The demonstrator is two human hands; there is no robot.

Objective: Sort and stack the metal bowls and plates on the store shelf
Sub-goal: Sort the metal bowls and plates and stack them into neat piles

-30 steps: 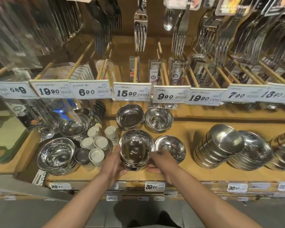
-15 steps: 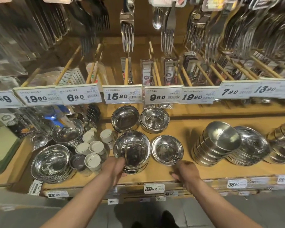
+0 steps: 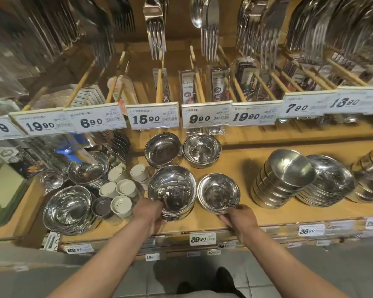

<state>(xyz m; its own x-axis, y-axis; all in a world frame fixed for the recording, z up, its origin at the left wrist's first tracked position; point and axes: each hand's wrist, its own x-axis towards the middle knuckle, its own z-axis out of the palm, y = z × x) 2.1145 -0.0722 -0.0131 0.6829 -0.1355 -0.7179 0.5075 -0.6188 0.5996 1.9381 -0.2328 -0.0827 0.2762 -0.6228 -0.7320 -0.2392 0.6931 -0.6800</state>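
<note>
My right hand (image 3: 238,218) has left the stacked bowls (image 3: 172,191) and now pinches the near rim of the single bowl (image 3: 218,193) just right. My left hand (image 3: 150,214) still grips the stack, so nesting looks next.

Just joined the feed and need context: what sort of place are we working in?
Most likely a shop's kitchenware aisle: a wooden shelf with price tags, packaged forks hanging above, and stacked metal bowls on display.

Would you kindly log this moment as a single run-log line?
left hand: grips bowl stack | right hand: at near rim of single bowl, grip unclear | shelf: sorting unfinished
</note>
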